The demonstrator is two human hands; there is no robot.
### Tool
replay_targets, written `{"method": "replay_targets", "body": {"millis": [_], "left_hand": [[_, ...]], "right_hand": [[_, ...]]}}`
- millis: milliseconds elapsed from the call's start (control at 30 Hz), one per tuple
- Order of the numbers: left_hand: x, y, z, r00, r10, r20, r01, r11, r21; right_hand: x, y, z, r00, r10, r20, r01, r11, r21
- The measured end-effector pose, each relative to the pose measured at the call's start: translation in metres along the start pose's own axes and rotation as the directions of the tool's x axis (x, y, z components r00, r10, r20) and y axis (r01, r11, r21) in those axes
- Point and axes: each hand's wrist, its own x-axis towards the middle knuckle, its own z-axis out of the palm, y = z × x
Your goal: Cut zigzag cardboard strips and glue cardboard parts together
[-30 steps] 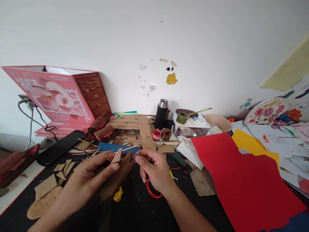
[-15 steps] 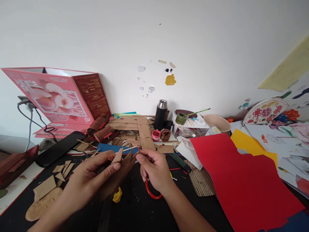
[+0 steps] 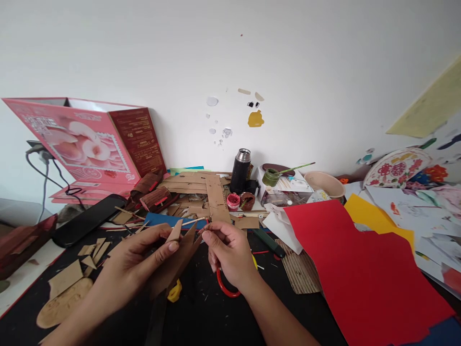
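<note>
My left hand (image 3: 135,259) is closed on a folded piece of brown cardboard (image 3: 176,264), thumb on top, with a narrow flap rising beside the thumb. The cardboard is tilted, its pointed ends toward my right hand (image 3: 230,252). Thumb and fingertips of that hand pinch the tip of the same piece; anything small between them is hidden. Under my right hand a red scissors handle (image 3: 226,288) shows on the black tabletop (image 3: 212,322). Just beyond the cardboard lies a thin pale stick (image 3: 194,221). A yellow object (image 3: 175,291) rests below it, partly covered.
Cardboard scraps (image 3: 65,276) lie at left, more strips (image 3: 216,197) behind. A black thermos (image 3: 240,173), a red paint jar (image 3: 233,202) and a green paint jar (image 3: 271,178) stand at the back. Red paper (image 3: 363,269) covers the right side. A pink box (image 3: 90,144) stands back left.
Both hands keep nearly the same place and grip. The cardboard has turned very slightly between them, and the camera view has shifted a little.
</note>
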Motion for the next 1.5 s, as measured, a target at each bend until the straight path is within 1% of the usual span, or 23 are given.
{"method": "replay_targets", "body": {"millis": [133,267,333,400,433,500,567,600,633,733,867,933,1033,1167,1267,1333,1400,1500], "left_hand": [[0.002,-0.001,0.001,1.0,0.002,-0.006,-0.002,1.0,-0.003],[0.001,0.004,0.002,1.0,0.011,-0.023,-0.012,1.0,-0.001],[-0.002,0.009,0.001,0.997,0.049,-0.06,-0.047,0.998,0.039],[-0.004,0.014,-0.001,0.98,0.151,-0.13,-0.133,0.981,0.139],[-0.005,0.015,-0.001,0.96,0.229,-0.161,-0.196,0.96,0.201],[-0.004,0.015,-0.001,0.893,0.416,-0.169,-0.351,0.882,0.315],[-0.003,0.009,0.001,0.813,0.573,-0.109,-0.488,0.77,0.411],[-0.002,0.006,0.002,0.78,0.622,-0.069,-0.531,0.716,0.454],[-0.001,0.002,0.003,0.759,0.65,-0.034,-0.552,0.67,0.497],[-0.003,-0.007,0.007,0.733,0.68,0.019,-0.559,0.586,0.587],[-0.005,-0.005,0.009,0.671,0.738,0.075,-0.625,0.508,0.592],[-0.004,-0.003,0.011,0.652,0.753,0.088,-0.651,0.496,0.575],[-0.001,-0.003,0.015,0.656,0.751,0.078,-0.65,0.508,0.565],[0.003,-0.009,0.018,0.667,0.74,0.089,-0.657,0.528,0.538],[0.004,-0.011,0.016,0.692,0.717,0.087,-0.641,0.554,0.531],[0.004,-0.011,0.014,0.72,0.691,0.063,-0.601,0.576,0.554],[0.003,-0.01,0.013,0.763,0.645,0.046,-0.559,0.621,0.549],[0.003,-0.01,0.012,0.824,0.562,0.069,-0.534,0.731,0.425]], "right_hand": [[0.0,0.002,0.0,1.0,-0.02,-0.003,0.02,1.0,-0.015],[0.0,0.001,0.0,1.0,-0.003,0.012,0.003,1.0,0.002],[0.0,0.0,0.0,1.0,0.016,0.026,-0.016,1.0,0.027],[0.0,-0.001,-0.001,0.999,0.03,0.04,-0.032,0.998,0.054],[0.0,-0.001,-0.001,0.998,0.035,0.047,-0.038,0.997,0.067],[0.0,-0.001,-0.001,0.998,0.039,0.056,-0.044,0.995,0.085],[0.001,0.0,-0.001,0.998,0.04,0.058,-0.045,0.995,0.088],[0.002,0.0,-0.001,0.998,0.038,0.053,-0.043,0.995,0.087],[0.002,0.0,-0.001,0.998,0.036,0.044,-0.04,0.996,0.083],[0.003,0.0,-0.001,1.0,0.027,0.016,-0.028,0.998,0.06],[0.003,-0.001,-0.001,0.999,0.038,0.002,-0.039,0.999,0.031],[0.003,-0.001,-0.001,0.999,0.043,-0.003,-0.043,0.999,0.028],[0.003,-0.001,0.0,0.999,0.043,-0.013,-0.043,0.998,0.037],[0.004,0.001,0.001,0.999,0.043,0.003,-0.043,0.998,0.054],[0.004,0.002,0.001,0.999,0.036,0.01,-0.036,0.997,0.068],[0.004,0.003,0.001,0.999,0.035,0.01,-0.036,0.996,0.077],[0.004,0.004,0.001,0.999,0.039,0.014,-0.04,0.996,0.082],[0.003,0.006,0.001,0.999,0.038,0.016,-0.039,0.996,0.086]]}}
